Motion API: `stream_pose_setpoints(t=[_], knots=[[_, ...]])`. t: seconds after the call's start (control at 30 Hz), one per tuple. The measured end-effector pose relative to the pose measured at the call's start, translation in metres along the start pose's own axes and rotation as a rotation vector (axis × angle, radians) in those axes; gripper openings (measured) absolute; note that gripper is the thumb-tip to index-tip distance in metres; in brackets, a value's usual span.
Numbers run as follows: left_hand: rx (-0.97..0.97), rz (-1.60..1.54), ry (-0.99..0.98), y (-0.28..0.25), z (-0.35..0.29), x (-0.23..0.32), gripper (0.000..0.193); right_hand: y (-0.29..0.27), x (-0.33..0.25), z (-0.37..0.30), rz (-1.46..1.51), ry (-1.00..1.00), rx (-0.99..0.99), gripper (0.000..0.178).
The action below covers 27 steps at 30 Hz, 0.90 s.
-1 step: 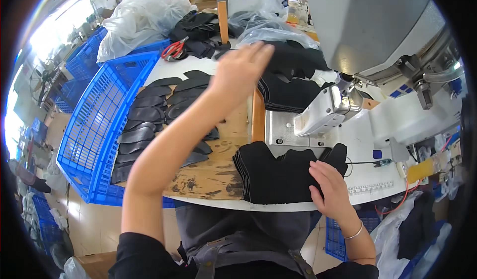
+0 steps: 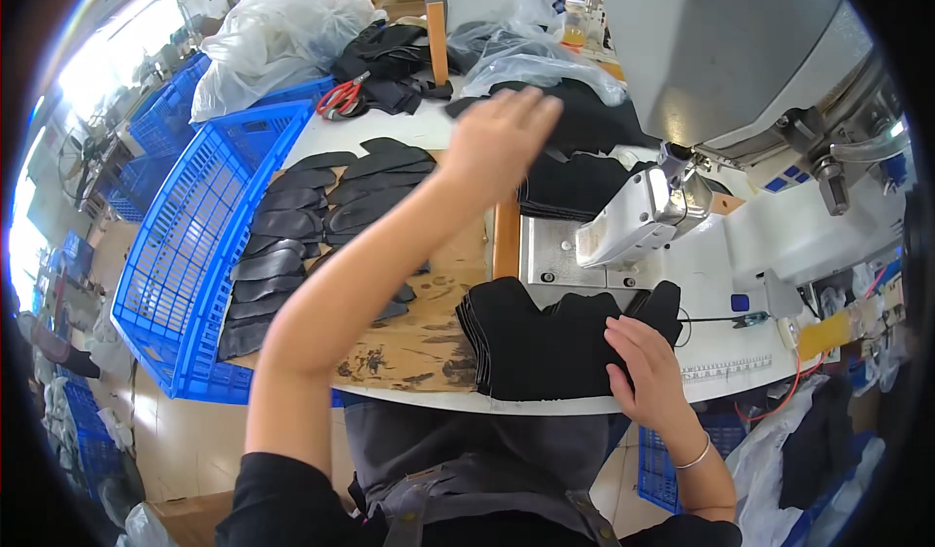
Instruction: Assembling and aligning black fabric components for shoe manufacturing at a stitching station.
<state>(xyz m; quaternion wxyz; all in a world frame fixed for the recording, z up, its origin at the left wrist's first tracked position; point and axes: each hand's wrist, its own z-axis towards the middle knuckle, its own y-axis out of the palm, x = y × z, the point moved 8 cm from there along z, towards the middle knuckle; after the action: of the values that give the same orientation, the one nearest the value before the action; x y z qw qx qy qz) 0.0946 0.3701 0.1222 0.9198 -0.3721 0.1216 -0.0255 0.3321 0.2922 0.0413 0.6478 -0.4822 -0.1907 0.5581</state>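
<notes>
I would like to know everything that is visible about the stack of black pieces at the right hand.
The stack is matt black and looks like cloth or a similar thin sheet. Many layers show along its slightly fanned left side; the far edge is wavy and notched, the near edge fairly straight. It lies flat near the front edge of the white table, on the near side of the metal plate. The right hand rests on its right part.
</notes>
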Motion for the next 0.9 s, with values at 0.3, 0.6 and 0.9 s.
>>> stream_pose_setpoints(t=[0.3, 0.6, 0.9], knots=[[-0.219, -0.507, 0.204, 0.051, -0.014, 0.064, 0.058, 0.002, 0.005, -0.005, -0.014, -0.024, 0.033, 0.040], [-0.703, -0.661, -0.185, -0.033, -0.165, -0.034, 0.032, 0.002, -0.005, 0.012, 0.029, -0.012, -0.033, 0.028], [-0.347, -0.391, -0.326, -0.056, -0.215, -0.033, 0.016, 0.037, -0.071, 0.091, 0.106, -0.367, -0.126, 0.031]])
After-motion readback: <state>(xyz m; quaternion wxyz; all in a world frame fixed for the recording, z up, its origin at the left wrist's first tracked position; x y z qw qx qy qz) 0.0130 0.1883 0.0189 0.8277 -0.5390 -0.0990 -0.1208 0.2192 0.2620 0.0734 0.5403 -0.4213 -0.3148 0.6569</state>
